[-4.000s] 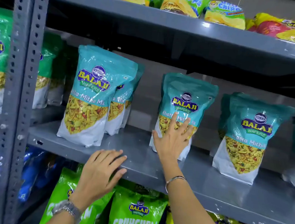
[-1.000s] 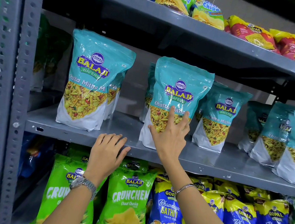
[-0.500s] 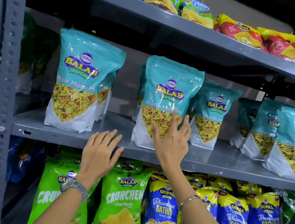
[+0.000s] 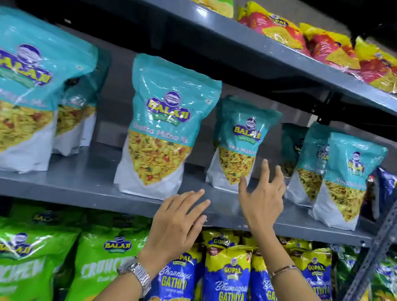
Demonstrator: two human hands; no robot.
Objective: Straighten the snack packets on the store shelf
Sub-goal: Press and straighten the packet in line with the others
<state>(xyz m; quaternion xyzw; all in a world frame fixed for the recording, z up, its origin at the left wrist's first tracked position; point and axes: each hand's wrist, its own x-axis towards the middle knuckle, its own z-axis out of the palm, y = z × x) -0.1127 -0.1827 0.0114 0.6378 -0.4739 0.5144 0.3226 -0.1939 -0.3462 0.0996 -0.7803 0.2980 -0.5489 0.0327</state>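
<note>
Teal Balaji snack packets stand upright along the grey middle shelf (image 4: 83, 186). One large packet (image 4: 163, 126) stands near the shelf's front edge. Further back and to its right stands a smaller-looking packet (image 4: 240, 140), with several more packets (image 4: 349, 176) at the far right. My right hand (image 4: 262, 195) is open with fingers spread, just in front of the set-back packet's lower right corner; I cannot tell whether it touches. My left hand (image 4: 175, 225) is open over the shelf's front edge, below the front packet, holding nothing.
Another teal packet (image 4: 17, 93) stands at the left with more behind it. Green Crunchem bags (image 4: 11, 260) and blue-yellow Gopal Gathiya bags (image 4: 225, 291) fill the lower shelf. Red, yellow and orange bags (image 4: 330, 46) lie on the top shelf. A perforated upright post (image 4: 391, 224) stands at the right.
My right hand has left the front packet and moved right toward the set-back packet. My left hand has shifted right along the shelf edge. The view has moved right and closer.
</note>
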